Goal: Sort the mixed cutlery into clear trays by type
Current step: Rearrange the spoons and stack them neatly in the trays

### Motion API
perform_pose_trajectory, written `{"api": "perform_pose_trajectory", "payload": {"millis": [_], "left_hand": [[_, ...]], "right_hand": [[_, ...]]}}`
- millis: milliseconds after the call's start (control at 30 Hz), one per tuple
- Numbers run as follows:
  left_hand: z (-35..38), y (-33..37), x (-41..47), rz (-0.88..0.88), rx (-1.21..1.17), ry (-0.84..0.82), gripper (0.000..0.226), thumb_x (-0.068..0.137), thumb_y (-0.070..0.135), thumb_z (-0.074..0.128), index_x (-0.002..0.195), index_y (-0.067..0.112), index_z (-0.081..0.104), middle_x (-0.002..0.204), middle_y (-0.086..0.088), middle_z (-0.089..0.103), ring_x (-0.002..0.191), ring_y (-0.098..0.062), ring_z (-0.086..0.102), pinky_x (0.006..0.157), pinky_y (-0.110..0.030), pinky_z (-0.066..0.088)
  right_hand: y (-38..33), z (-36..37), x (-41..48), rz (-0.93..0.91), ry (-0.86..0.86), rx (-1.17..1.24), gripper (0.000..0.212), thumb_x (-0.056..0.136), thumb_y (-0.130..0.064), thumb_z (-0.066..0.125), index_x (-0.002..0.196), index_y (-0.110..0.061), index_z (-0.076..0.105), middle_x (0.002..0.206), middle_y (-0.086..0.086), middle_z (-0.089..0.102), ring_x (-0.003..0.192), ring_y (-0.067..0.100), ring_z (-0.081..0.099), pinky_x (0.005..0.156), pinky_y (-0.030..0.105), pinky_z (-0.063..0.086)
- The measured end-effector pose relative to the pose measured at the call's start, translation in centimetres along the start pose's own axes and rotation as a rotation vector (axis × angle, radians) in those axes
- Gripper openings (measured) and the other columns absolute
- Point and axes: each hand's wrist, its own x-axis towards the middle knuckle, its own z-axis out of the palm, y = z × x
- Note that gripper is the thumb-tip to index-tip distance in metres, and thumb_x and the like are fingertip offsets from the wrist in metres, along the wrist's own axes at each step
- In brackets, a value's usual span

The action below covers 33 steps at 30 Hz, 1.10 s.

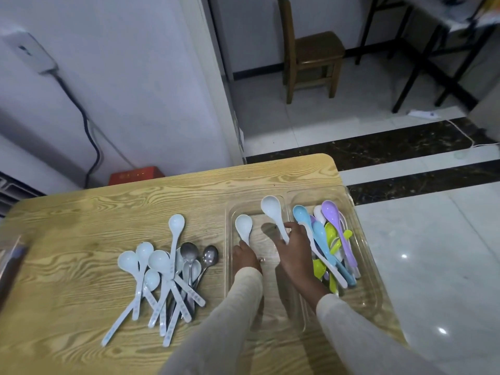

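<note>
Left hand: the left hand is closed round the handle end of a small white spoon. It holds the spoon over the left clear tray.
Right hand: the right hand pinches the handle of a larger white spoon between thumb and fingers. This spoon is over the same tray and raised, with its shadow on the tray floor.
Small spoon, axis: it runs 12 to 6 o'clock, bowl toward 12 and hollow up. I cannot tell whether it touches the tray floor.
Larger spoon, axis: it runs roughly 11 to 5 o'clock, bowl toward 11 and reaching the tray's far rim.
Sorted so far: the coloured spoons lie in the right clear tray, bowls mostly toward 11 to 12.
Left to sort: the pile of white spoons lies on the table at 9 o'clock of the trays. Two metal spoons are tucked into its right side.
Risk, mixing: the two held spoons differ in size. Dropped together, they may put two types in one tray.
Risk, bounce: released from a height, the larger spoon could skid on the smooth plastic or catch the far rim and tip out toward 12.
Risk, tray edge: the right tray sits close along the table's right edge. The right sleeve crosses its near end, so a nudge toward 3 o'clock could push it off.
Risk, pile: the metal spoons' handles run under the white ones, so pulling one out could scatter the rest.
</note>
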Motion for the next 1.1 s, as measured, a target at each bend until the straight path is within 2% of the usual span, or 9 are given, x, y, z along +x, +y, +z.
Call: {"api": "perform_pose_trajectory", "payload": {"millis": [133,267,433,600,767,867,1100], "left_hand": [[-0.6,0.6,0.0,-0.011,-0.084,-0.009,0.038,0.092,-0.001,0.043,0.128,0.001,0.034,0.130,-0.015,0.038,0.114,-0.026,0.051,0.091,-0.026,0.039],[-0.6,0.2,0.0,-0.020,-0.202,-0.070,0.038,0.090,0.003,0.051,0.126,0.001,0.037,0.130,-0.016,0.039,0.120,-0.029,0.047,0.096,-0.031,0.037],[0.6,-0.4,-0.4,0.055,-0.385,-0.109,0.027,0.086,0.010,0.052,0.113,0.006,0.049,0.116,-0.014,0.051,0.103,-0.030,0.055,0.087,-0.033,0.044],[1.1,-0.3,-0.7,0.052,-0.497,-0.162,0.032,0.082,0.013,0.058,0.114,0.012,0.054,0.110,-0.008,0.062,0.100,-0.027,0.060,0.087,-0.032,0.049],[0.4,0.0,-0.8,0.052,-0.506,-0.189,0.035,0.082,0.012,0.057,0.117,0.011,0.056,0.114,-0.009,0.063,0.103,-0.027,0.061,0.089,-0.029,0.049],[-0.2,-0.5,-0.5,0.062,-0.493,-0.192,0.037,0.081,0.009,0.057,0.118,0.012,0.057,0.115,-0.009,0.064,0.102,-0.026,0.062,0.090,-0.028,0.049],[-1.8,-1.6,1.0,0.090,-0.432,-0.198,0.036,0.081,0.004,0.057,0.117,0.011,0.061,0.115,-0.009,0.066,0.107,-0.026,0.061,0.090,-0.027,0.047]], "right_hand": [[-0.1,0.2,-0.2,0.018,-0.012,-0.017,0.036,0.085,-0.006,0.060,0.119,-0.009,0.053,0.113,0.009,0.053,0.098,0.026,0.060,0.080,0.031,0.045],[-0.9,1.2,-0.6,0.023,-0.022,-0.062,0.038,0.085,-0.005,0.057,0.122,-0.007,0.053,0.117,0.013,0.052,0.106,0.029,0.055,0.088,0.031,0.041],[-1.0,2.4,-1.4,0.063,0.016,-0.074,0.036,0.089,-0.002,0.050,0.125,-0.005,0.052,0.118,0.014,0.048,0.106,0.030,0.055,0.086,0.029,0.040],[-0.4,2.4,-1.5,0.045,0.068,-0.119,0.032,0.094,-0.010,0.050,0.125,-0.009,0.054,0.115,0.014,0.051,0.104,0.031,0.057,0.089,0.033,0.045],[-0.3,1.6,-1.6,0.041,0.141,-0.401,0.028,0.093,-0.018,0.052,0.120,-0.014,0.059,0.112,0.010,0.058,0.107,0.029,0.052,0.085,0.037,0.045],[-1.0,1.7,-1.7,0.080,0.080,-0.452,0.029,0.090,-0.014,0.055,0.119,-0.018,0.058,0.115,0.006,0.056,0.105,0.027,0.058,0.079,0.035,0.048],[-1.3,2.8,-2.0,0.024,0.003,-0.674,0.030,0.093,-0.014,0.050,0.122,-0.023,0.050,0.113,0.002,0.056,0.094,0.024,0.065,0.074,0.031,0.049]]}}
